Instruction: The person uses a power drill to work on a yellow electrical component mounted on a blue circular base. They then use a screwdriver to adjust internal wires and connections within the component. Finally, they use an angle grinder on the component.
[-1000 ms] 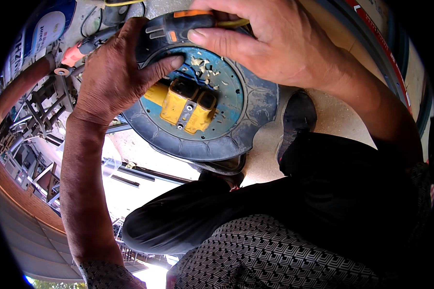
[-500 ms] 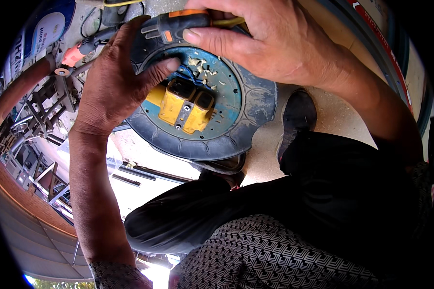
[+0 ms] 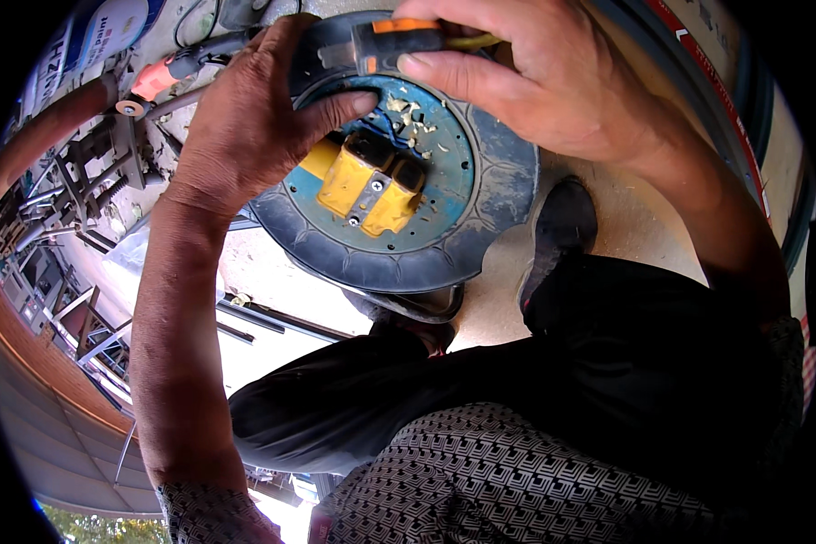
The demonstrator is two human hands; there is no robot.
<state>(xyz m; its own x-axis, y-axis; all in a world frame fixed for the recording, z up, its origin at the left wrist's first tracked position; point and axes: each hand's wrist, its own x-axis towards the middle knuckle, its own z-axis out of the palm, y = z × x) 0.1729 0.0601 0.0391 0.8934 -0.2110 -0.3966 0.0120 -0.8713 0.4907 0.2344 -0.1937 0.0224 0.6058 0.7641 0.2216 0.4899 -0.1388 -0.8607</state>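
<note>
A round cable reel point(image 3: 335, 263) with a black rim and a blue-green disc stands in front of me. On the disc sits a yellow socket block point(image 3: 363, 186) with two dark openings and two screws. My left hand point(image 3: 245, 131) grips the reel's left side, its thumb reaching over the disc near some blue wire point(image 3: 392, 136). Between thumb and fingers, my right hand point(image 3: 553, 77) holds a black and orange plug point(image 3: 408, 41) with a yellow cable point(image 3: 471, 42). The plug's blurred prongs point left, above the far rim and apart from the sockets.
Pale crumbs point(image 3: 412, 116) lie on the disc. To the left are an orange angle grinder point(image 3: 154, 83), metal stands point(image 3: 82, 163) and a blue and white container point(image 3: 109, 27). My shoe point(image 3: 567, 213) is right of the reel. Dark bars point(image 3: 281, 322) lie on the floor.
The whole view has shifted slightly. The plug in my right hand has moved a little to the right over the far rim. My left thumb has slid slightly further over the disc.
</note>
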